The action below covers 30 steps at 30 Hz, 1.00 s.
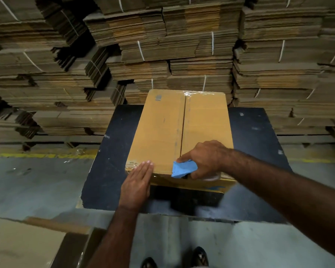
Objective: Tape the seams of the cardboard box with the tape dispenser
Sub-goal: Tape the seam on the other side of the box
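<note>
box (162, 132) on dark counter (112, 161), centre seam toward viewer | R hand (205, 159) grip curled round blue dispenser (183, 169) at near edge, on seam end | L hand (137, 182) flat, fingers straight, pressing near-left top edge | far edge w/ clear tape (193, 93) | flat cardboard stacks (162, 45) behind

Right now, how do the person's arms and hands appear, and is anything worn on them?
Both forearms are bare with no sleeves in view. The left hand and right hand wear no gloves, and no rings or watch are visible.
</note>
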### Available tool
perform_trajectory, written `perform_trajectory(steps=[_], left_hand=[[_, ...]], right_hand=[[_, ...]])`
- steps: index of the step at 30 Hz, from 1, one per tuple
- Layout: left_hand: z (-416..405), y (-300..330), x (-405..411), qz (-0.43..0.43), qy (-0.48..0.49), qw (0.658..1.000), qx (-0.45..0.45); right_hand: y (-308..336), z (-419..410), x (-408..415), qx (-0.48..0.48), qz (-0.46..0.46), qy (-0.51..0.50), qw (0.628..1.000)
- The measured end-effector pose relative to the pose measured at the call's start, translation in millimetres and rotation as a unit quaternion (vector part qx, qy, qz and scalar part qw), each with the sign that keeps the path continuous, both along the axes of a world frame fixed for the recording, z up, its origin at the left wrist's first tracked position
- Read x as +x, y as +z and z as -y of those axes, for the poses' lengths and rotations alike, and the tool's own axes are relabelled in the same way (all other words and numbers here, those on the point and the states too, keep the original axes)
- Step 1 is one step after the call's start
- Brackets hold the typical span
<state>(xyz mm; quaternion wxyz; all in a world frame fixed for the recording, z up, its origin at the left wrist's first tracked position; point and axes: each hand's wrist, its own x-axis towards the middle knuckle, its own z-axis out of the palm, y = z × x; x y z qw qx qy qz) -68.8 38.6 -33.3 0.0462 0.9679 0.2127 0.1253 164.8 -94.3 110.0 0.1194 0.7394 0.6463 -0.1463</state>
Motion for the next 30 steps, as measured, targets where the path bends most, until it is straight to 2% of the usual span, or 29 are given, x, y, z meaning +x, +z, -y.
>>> perform_trajectory(steps=[4, 9, 13, 18, 20, 24, 30], left_hand=[[3.4, 4.1, 4.2, 0.004, 0.005, 1.000, -0.012], [12.9, 6.0, -0.4, -0.039, 0.034, 0.999, -0.008], [0.2, 8.1, -5.9, -0.008, 0.159, 0.986, -0.045], [11.4, 9.5, 16.9, -0.012, 0.257, 0.958, -0.126], [17.9, 9.7, 27.3, -0.025, 0.285, 0.950, -0.123], [37.8, 6.3, 30.2, -0.094, 0.236, 0.967, -0.016], [82.5, 3.1, 51.3, -0.061, 0.057, 0.996, -0.016]], right_hand=[[-1.3, 22.0, 13.7, -0.018, 0.002, -0.012, 1.000], [-3.3, 12.1, 9.9, -0.013, 0.008, 0.014, 1.000], [-9.9, 15.6, 15.1, -0.011, 0.003, 0.008, 1.000], [-9.8, 13.3, 16.4, -0.014, -0.005, 0.010, 1.000], [-10.2, 14.4, 16.3, -0.010, -0.003, 0.010, 1.000], [-10.2, 15.6, 15.6, 0.001, -0.004, 0.012, 1.000], [-11.2, 13.1, 16.3, -0.007, -0.009, 0.007, 1.000]])
